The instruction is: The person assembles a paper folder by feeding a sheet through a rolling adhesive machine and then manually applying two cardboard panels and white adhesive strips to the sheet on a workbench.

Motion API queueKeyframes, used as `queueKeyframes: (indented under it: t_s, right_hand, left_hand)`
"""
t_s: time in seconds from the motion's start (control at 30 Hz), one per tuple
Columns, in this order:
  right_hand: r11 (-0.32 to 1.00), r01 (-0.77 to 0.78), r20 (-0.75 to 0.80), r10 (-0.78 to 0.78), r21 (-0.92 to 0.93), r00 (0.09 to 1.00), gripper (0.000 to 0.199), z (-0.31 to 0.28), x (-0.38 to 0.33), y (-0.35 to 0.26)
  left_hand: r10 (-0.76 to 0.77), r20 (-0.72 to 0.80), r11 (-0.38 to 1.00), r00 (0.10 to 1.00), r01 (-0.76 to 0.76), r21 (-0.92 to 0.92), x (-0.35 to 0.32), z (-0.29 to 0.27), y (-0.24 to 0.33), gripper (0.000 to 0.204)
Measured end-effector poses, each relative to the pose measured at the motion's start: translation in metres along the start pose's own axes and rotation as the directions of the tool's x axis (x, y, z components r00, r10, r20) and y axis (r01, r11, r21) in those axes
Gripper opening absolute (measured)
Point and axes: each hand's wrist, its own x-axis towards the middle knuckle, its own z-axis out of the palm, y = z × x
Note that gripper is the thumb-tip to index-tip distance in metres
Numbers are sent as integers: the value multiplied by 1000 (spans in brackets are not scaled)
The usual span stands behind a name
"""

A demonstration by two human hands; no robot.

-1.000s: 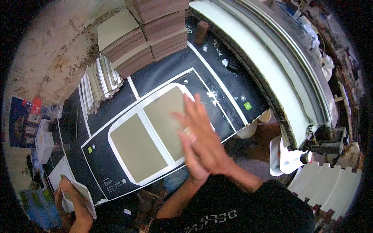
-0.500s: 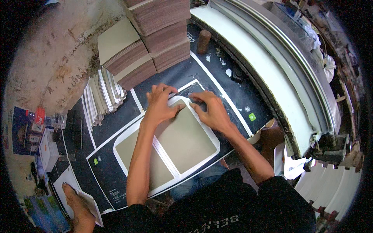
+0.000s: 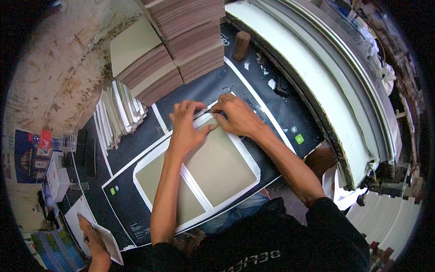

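Observation:
A book cover (image 3: 222, 158) of two grey boards, with a white paper border and a white strip between the boards, lies at a slant on a dark printed sheet (image 3: 163, 109). At its far edge, my right hand (image 3: 236, 113) pinches the white paper border near the corner. Just left of it is my left hand (image 3: 185, 124), thumb spread over the grey board and fingers curled by the far edge, with a gap between thumb and fingers. My left forearm crosses in front of the smaller-looking left board and hides part of it.
Tall stacks of grey-brown boards (image 3: 195, 45) stand beyond my hands. Left of them sits a bundle of white and grey strips (image 3: 120, 113). A brown cylinder (image 3: 241, 46) stands near a long white curved-looking surface (image 3: 312, 77). A bare limb (image 3: 93, 238) rests on white paper at lower left.
My right hand has moved left along the far edge toward my left hand, and its fingers have closed on the border. The left hand has barely moved.

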Motion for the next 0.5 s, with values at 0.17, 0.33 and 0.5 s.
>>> queueKeyframes:
  t_s: [0.17,0.33,0.5]
  right_hand:
    - [998,15,47,-13,-53,999,17,-6,8,-8]
    - [997,6,55,-2,-71,999,19,-9,4,-15]
    - [986,102,39,-97,-132,995,20,-4,-4,-15]
  left_hand:
    - [-69,-56,991,996,62,-121,3,2,-19,35]
    - [-116,-59,990,992,111,-84,5,3,-16,36]
    - [-153,-34,986,988,150,-68,6,2,-11,36]
